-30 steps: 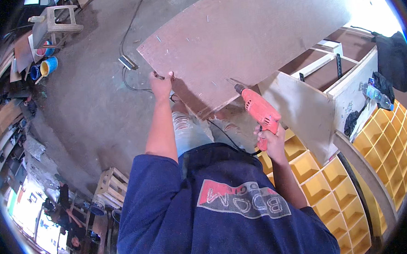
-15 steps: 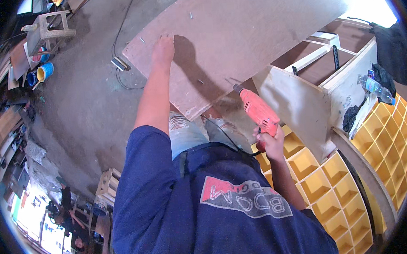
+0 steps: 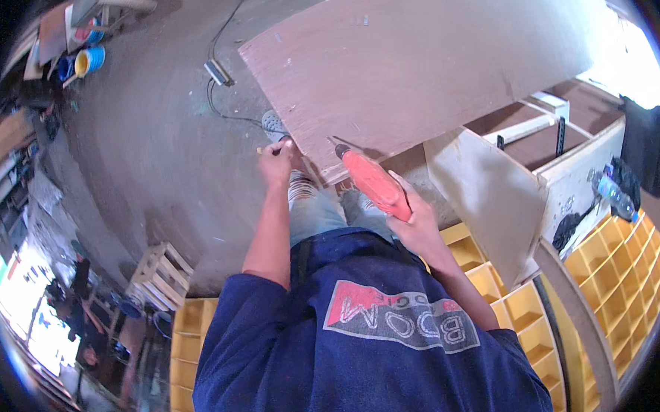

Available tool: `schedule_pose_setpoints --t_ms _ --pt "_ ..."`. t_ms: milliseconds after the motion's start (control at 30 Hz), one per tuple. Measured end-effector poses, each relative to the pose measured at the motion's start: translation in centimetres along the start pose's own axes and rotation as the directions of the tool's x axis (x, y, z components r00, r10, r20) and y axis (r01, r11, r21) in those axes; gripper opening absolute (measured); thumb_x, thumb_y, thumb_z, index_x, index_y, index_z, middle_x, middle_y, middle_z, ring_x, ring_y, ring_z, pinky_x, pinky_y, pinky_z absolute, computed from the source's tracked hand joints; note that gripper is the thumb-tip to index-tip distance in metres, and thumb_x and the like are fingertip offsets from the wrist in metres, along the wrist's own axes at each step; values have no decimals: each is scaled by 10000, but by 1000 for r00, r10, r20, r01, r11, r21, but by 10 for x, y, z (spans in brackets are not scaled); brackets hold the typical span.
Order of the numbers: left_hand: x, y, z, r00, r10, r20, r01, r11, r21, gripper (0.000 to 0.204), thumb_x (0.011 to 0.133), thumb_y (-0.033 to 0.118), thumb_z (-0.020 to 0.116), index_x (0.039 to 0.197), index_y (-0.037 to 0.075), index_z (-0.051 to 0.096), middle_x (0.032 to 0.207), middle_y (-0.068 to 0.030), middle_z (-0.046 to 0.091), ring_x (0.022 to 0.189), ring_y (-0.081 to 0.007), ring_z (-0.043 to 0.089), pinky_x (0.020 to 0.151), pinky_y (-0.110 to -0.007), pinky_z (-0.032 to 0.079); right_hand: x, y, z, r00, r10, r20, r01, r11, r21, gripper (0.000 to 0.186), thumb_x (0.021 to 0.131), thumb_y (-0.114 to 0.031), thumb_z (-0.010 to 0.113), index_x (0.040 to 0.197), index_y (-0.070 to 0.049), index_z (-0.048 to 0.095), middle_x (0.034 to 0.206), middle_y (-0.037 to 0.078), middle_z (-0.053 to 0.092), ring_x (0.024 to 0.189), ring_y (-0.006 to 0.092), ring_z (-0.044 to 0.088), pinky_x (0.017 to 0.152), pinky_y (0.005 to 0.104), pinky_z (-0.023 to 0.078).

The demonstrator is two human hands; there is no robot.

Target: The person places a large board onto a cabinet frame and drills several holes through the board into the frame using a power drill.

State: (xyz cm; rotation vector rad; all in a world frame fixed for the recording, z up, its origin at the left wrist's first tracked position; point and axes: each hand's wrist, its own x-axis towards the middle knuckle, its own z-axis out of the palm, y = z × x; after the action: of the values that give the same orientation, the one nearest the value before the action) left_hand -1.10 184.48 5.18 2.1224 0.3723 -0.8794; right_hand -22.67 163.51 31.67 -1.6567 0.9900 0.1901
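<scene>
My right hand (image 3: 418,220) grips a red power drill (image 3: 373,183), whose dark chuck and thin bit point forward over the near left corner of a brown wooden board (image 3: 442,66). My left hand (image 3: 274,166) is off the board's left edge, above my shoe (image 3: 272,125), with its fingers pinched together. Something small seems to be between them, too blurred to name. Small metal pieces, possibly screws (image 3: 361,20), lie on the board's surface.
An open wooden cabinet frame (image 3: 486,190) stands at the right, a plastic bottle (image 3: 617,198) on its side. Yellow compartment racks (image 3: 617,265) are at the lower right. A cable with a small box (image 3: 219,73) lies on the floor; paint buckets (image 3: 89,60) are at the upper left.
My left hand has left the board's surface and come back toward me, past its left edge. The drill has moved left, its bit now over the near corner. The whole view has shifted.
</scene>
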Motion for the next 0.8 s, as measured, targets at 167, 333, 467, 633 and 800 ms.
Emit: schedule_pose_setpoints --t_ms 167,333,467,633,800 --pt "38 10 9 991 -15 131 48 967 -251 238 919 191 801 1027 0 709 957 -93 734 854 -141 668 779 -319 542 29 -34 28 991 -5 136 36 974 -224 834 771 -89 675 1571 -131 444 1249 258 695 1166 435 680 985 459 546" --pt "43 12 6 994 51 99 -45 997 -58 237 915 194 810 965 0 684 912 -109 737 827 -156 677 766 -330 554 51 -52 55 984 -124 124 160 924 -347 833 763 -72 690 1561 -101 450 1288 242 694 1170 407 694 969 457 560" --pt "45 6 9 993 81 84 -69 987 -144 238 887 182 822 944 -4 684 877 -127 741 793 -211 703 751 -363 567 64 -66 70 984 -121 134 157 942 -297 805 752 -21 667 1535 -85 490 1301 249 692 1208 371 693 997 424 548" --pt "53 -2 11 992 54 116 -20 960 -279 233 872 169 831 921 -4 684 848 -137 740 782 -232 707 745 -386 558 70 -91 83 991 25 129 34 901 -433 805 751 -14 659 1535 -85 487 1295 243 696 1202 384 692 999 431 548" --pt "56 -3 8 989 89 115 -61 973 -221 223 861 165 841 891 5 688 846 -153 742 774 -244 706 738 -385 549 83 -115 100 990 39 132 40 836 -547 776 780 -21 645 1535 -107 483 1276 235 704 1182 408 692 981 455 558"
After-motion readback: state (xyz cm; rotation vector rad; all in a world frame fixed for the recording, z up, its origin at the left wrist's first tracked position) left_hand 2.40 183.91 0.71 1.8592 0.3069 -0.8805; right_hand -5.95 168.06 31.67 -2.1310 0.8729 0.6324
